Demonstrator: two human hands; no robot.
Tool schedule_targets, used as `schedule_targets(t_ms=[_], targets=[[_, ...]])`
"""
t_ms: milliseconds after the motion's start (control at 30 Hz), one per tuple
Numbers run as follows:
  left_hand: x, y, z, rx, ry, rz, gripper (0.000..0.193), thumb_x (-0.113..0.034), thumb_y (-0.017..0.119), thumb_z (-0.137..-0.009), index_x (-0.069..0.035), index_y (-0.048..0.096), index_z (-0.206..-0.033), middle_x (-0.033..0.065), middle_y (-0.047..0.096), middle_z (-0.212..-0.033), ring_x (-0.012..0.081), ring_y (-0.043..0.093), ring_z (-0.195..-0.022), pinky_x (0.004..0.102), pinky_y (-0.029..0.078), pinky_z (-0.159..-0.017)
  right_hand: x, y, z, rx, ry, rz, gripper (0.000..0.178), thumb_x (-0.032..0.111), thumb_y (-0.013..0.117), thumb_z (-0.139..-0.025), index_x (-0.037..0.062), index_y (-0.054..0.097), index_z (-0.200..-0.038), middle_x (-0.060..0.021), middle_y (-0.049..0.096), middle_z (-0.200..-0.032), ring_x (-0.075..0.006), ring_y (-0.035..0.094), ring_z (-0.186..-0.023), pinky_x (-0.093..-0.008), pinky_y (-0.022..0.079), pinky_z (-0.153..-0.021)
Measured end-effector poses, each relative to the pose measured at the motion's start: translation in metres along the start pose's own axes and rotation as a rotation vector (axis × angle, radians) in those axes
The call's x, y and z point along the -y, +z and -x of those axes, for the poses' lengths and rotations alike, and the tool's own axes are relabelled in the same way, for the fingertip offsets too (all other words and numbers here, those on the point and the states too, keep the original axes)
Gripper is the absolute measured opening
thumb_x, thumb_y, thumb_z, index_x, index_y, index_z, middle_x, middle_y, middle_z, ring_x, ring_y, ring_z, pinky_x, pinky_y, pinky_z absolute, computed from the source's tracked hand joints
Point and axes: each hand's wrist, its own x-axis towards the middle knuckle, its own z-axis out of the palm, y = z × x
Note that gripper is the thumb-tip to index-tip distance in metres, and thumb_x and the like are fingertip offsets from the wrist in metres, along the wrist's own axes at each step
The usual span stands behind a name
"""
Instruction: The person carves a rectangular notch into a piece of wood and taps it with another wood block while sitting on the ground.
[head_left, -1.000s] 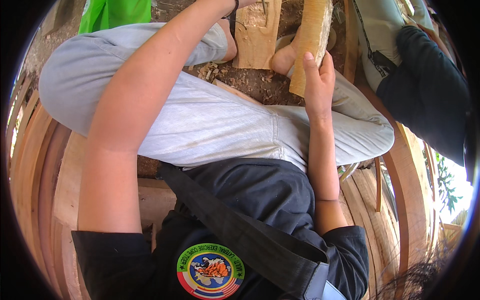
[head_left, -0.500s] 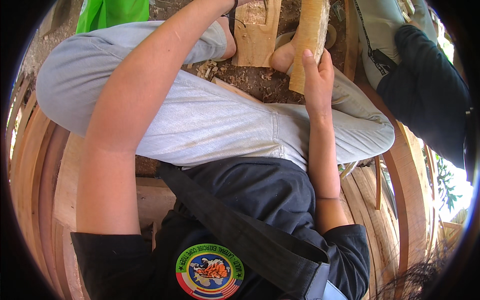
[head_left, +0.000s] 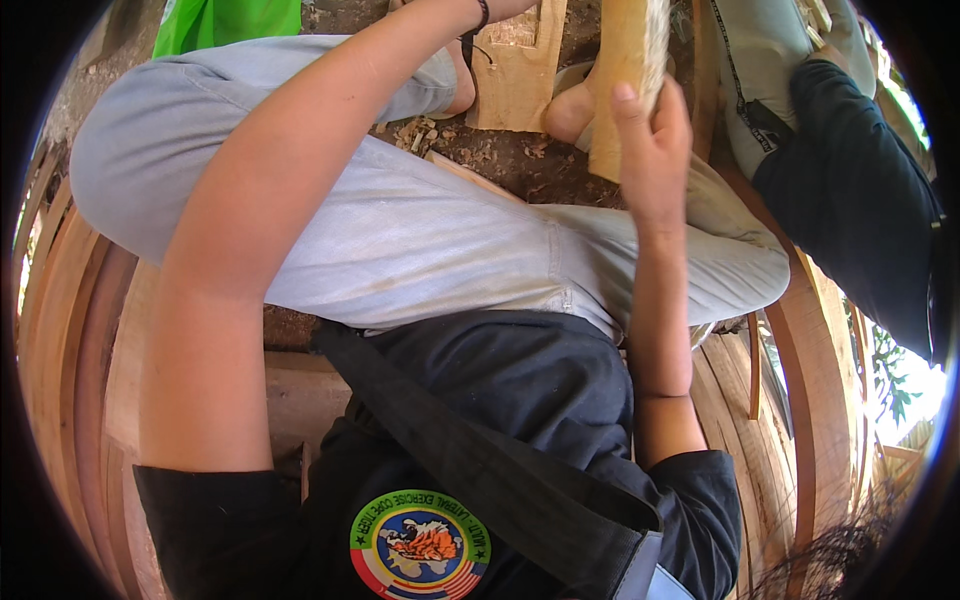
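At the upper centre, a rectangular recess is already cut into the wooden board; what is left cannot be judged, as the board is cropped by the top edge. A squared wooden block, upper right of centre, is gripped by the curled right hand. The left hand is cropped too; its spread and any hold cannot be told. Side room is bounded by the right foot and, farther right, a co-worker's trouser leg.

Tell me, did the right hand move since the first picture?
Yes. Against the flat board, the right hand, holding the wooden block, has shifted slightly right, away from the board.
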Motion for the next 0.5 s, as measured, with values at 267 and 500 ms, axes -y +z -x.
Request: schedule_targets(t_ms=[267, 500], targets=[[-0.029, 0.007, 0.013, -0.041, 0.293, 0.060, 0.027, -0.021, 0.080, -0.075, -0.007, 0.065, -0.093, 0.0183, 0.069, -0.091, 0.0393, 0.068, -0.090, 0.0468, 0.054, -0.080, 0.103, -0.021, -0.026, -0.080, -0.583, 0.022, 0.053, 0.026, 0.053, -0.105, -0.0045, 0.040, -0.146, -0.0186, 0.063, -0.118, -0.0212, 0.065, -0.093, -0.0329, 0.055, -0.078], [-0.004, 0.012, 0.011, 0.038, 0.303, -0.064, 0.031, -0.019, 0.069, -0.083, -0.008, 0.073, -0.111, 0.0200, 0.072, -0.109, 0.0415, 0.067, -0.103, 0.0479, 0.054, -0.089, 0.073, 0.000, -0.030, 0.125, -0.501, 0.518, 0.047, 0.028, 0.057, -0.103, -0.0023, 0.048, -0.137, -0.0227, 0.066, -0.112, -0.0342, 0.067, -0.093, -0.0431, 0.053, -0.080]])
